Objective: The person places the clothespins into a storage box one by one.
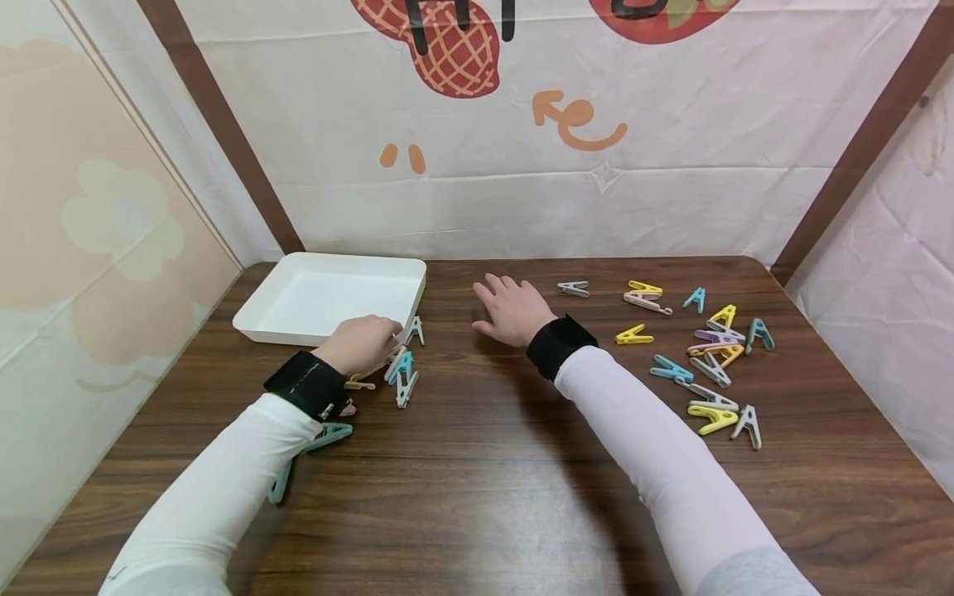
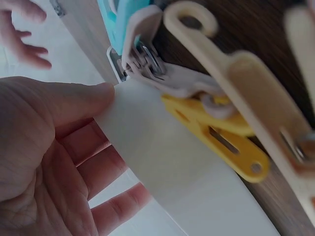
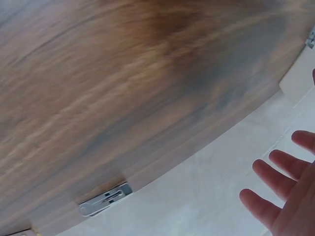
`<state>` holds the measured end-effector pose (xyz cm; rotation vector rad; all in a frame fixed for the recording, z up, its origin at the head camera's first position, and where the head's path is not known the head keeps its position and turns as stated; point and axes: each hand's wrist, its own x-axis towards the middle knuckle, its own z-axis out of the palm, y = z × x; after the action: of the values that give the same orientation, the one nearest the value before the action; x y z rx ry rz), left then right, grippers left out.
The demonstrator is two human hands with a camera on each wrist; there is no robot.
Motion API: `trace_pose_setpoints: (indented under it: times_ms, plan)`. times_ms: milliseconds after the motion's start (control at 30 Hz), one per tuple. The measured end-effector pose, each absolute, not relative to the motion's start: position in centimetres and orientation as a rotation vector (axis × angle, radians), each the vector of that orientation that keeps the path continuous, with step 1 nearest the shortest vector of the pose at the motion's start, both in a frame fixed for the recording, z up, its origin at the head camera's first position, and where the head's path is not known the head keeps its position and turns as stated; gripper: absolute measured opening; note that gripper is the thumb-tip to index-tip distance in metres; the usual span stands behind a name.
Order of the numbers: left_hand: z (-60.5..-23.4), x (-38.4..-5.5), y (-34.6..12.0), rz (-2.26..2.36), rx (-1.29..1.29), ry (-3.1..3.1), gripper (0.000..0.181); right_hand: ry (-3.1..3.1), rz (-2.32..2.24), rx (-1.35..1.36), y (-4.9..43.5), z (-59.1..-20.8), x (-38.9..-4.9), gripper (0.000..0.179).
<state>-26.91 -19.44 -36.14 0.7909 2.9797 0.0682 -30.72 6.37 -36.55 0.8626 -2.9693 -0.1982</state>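
From where I stand, the left hand has the white tray by its near right corner, the grip narrow: thumb on one side of the wall, fingers on the other. The one tray sits at the back left of the brown table. The right hand is wide, fingers straight and spread, holding nothing, over the table between the tray and the clips on the right.

Two hands, two black wristbands, one tray, and the rest is clips. On the right I count sixteen, though some overlap in the middle, so I could be one out. At the back are one grey clip, one yellow clip, one pale pinkish clip and one blue clip, with a second yellow one nearer the hand. The other eleven bunch further forward, a single purple clip and a single teal clip among them.

Round the left hand, four clips lie close by the tray's corner: two grey, one pinkish grey, one blue. A yellow clip and a beige clip show right beside the tray's wall in the wrist view, and green clip legs poke out from under the left sleeve
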Motion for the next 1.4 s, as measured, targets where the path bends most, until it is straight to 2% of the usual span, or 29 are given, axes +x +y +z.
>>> trace_pose_setpoints:
  times_ms: [200,567,733,1167,1400]
  plan:
    - [-36.2,-27.0,-18.1,0.053,0.801,2.965,0.016,-2.955,-0.136,0.833,5.2,-36.2,-30.7,0.066]
    - [-36.1,-26.5,-16.4,0.052,0.846,2.956,0.022,-2.959,0.013,0.808,4.0,-37.1,-31.1,0.059]
    - [-36.2,-26.3,-15.8,0.032,0.857,2.945,0.021,-2.944,0.106,0.884,3.8,-38.1,-31.3,0.052]
    - [-36.4,-26.4,-15.3,0.028,0.908,2.954,0.013,-2.920,0.015,1.094,3.3,-38.4,-30.7,0.047]
    - [-35.8,-26.9,-17.0,0.146,0.799,3.005,0.036,-2.922,-0.047,1.095,3.4,-38.4,-30.8,0.047]
